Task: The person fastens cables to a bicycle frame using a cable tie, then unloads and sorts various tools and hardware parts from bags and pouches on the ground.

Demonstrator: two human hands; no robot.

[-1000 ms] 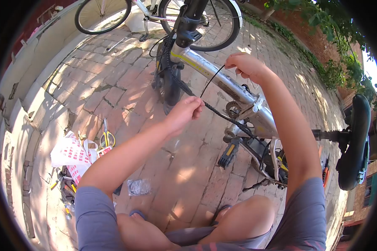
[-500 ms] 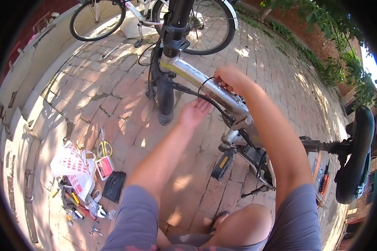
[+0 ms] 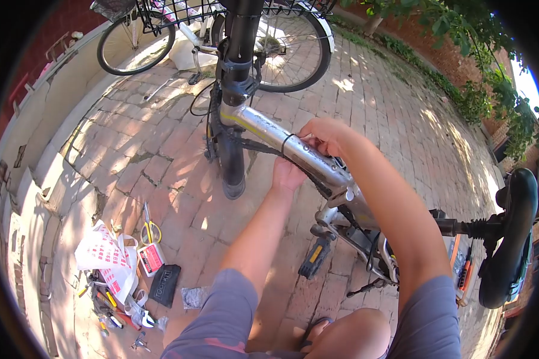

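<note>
A silver bicycle frame tube (image 3: 268, 128) slants across the middle of the view. Around it runs a thin black cable tie (image 3: 286, 143). On the upper side of the tube, my right hand (image 3: 326, 136) is closed, its bent fingers pinching at the tie's end, partly hidden by the hand itself. My left hand (image 3: 288, 175) reaches under the tube beside the dark cable bundle (image 3: 254, 145); its fingertips are hidden behind the tube and the cables.
At lower left, a white plastic bag (image 3: 106, 254) lies among several hand tools, with yellow-handled scissors (image 3: 151, 232) and a black toolkit pouch (image 3: 164, 285) nearby. The bike's saddle (image 3: 509, 233) is at right, its pedal (image 3: 314, 257) below the frame. Another bicycle (image 3: 317, 66) stands behind.
The loop of cable tie now sits closer to the tube. My left hand has moved right and further under the tube, its fingers no longer showing. My right hand has come lower onto it.
</note>
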